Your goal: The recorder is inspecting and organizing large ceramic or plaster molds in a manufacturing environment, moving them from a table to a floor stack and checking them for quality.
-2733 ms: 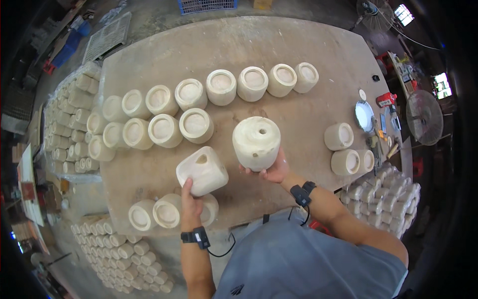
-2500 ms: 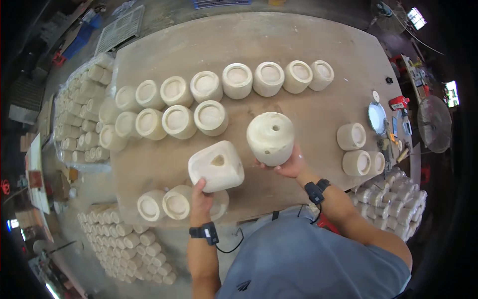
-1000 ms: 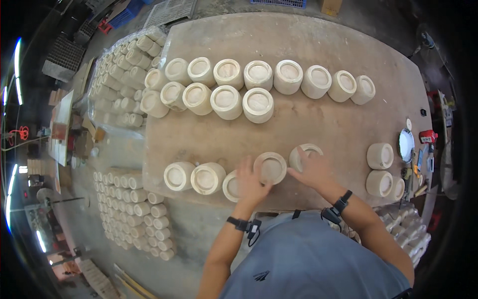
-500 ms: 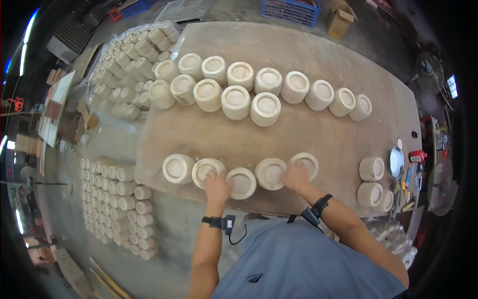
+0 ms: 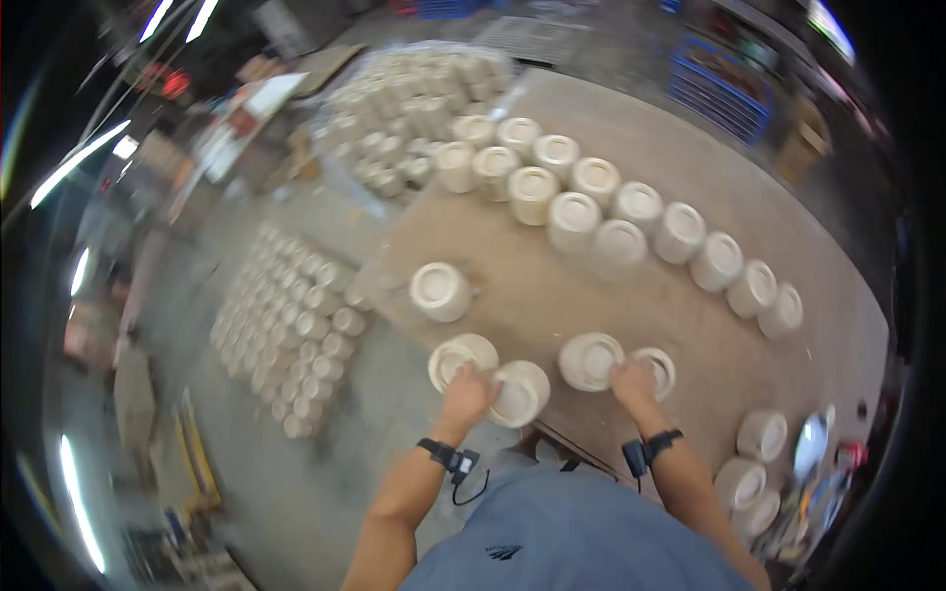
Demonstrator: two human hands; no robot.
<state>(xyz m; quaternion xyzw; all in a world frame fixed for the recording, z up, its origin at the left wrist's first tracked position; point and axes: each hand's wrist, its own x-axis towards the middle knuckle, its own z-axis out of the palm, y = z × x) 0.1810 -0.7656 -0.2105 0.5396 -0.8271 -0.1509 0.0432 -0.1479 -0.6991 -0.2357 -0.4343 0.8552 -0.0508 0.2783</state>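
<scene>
Low on the brown board table, my left hand has its fingers curled over the rim of a cream plaster-like cylinder with a recessed top. Another such cylinder sits against the right side of that hand. My right hand is closed on the rim of a cylinder, with one more cylinder close on its left. A lone cylinder stands beyond my left hand. Motion blur softens the fingers, and their tips are partly hidden. A black strap with a small box is on each wrist.
A double row of cylinders runs across the far side of the table. Several more and tools stand at the right. Stacked cylinders occupy the floor at left. Blue crates lie beyond the table.
My view has swung left, turning the table clockwise in the picture. The leftmost near cylinder now stands farther from the others, and the gap between my hands' cylinders is wider.
</scene>
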